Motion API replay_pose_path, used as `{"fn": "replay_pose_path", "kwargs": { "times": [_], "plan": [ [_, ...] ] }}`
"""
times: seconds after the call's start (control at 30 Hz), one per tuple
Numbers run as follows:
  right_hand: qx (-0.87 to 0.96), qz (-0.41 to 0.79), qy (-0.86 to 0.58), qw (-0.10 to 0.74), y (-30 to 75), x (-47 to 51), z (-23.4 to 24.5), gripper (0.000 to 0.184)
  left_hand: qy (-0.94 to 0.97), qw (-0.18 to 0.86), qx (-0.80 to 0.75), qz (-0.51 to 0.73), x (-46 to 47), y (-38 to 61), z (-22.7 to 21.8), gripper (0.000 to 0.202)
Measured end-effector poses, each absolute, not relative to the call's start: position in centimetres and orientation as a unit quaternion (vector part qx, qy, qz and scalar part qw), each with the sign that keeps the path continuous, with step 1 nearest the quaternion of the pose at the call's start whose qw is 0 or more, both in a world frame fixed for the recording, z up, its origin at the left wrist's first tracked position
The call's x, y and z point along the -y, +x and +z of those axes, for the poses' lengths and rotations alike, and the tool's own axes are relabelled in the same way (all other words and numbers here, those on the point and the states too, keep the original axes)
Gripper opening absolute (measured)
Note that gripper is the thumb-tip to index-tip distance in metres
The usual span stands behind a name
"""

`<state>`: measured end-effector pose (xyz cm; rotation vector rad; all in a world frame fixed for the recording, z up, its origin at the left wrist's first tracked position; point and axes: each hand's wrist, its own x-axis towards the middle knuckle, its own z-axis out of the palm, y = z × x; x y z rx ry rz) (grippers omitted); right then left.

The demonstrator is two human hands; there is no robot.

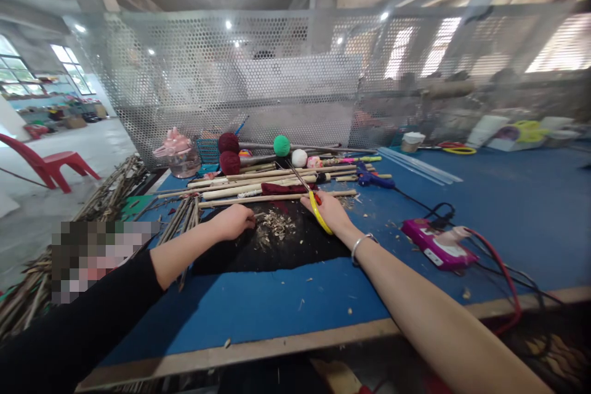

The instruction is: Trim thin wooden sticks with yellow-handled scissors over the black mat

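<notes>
My right hand (pixel 330 210) grips yellow-handled scissors (pixel 310 196), blades pointing away over the peeled wooden sticks (pixel 272 186). My left hand (pixel 236 220) is curled closed at the edge of a black cloth (pixel 295 247), fingertips pinched on something small I cannot make out. A pile of wood shavings (pixel 276 228) lies on the cloth between both hands. A dark red yarn strip (pixel 286 188) lies across the sticks.
Yarn balls (pixel 229 152) in maroon, green (pixel 281 145) and white sit behind the sticks. A blue glue gun (pixel 375 178), a pink power strip (pixel 436 245) with cables, a glass jar (pixel 182 159) and a bundle of twigs (pixel 115 188) surround the blue table (pixel 508 197). A perforated screen stands behind.
</notes>
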<state>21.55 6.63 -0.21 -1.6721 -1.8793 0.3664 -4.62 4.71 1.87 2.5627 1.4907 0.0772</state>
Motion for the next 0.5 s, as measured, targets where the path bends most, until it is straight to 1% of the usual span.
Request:
{"fn": "replay_pose_path", "kwargs": {
  "times": [0.2,0.37,0.5],
  "plan": [
    [0.714,0.141,-0.615,0.303,21.7,-6.8,-0.4,0.034,0.848,0.095,-0.507,0.121,-4.7,-3.6,3.4,0.025],
    [0.709,0.138,-0.627,0.291,21.6,-6.7,-0.3,0.033,0.831,0.076,-0.548,0.057,-4.3,-3.8,2.5,0.019],
    [0.713,0.131,-0.625,0.29,21.5,-6.7,-0.3,0.034,0.826,0.081,-0.553,0.065,-4.2,-3.7,1.9,0.018]
  ]
}}
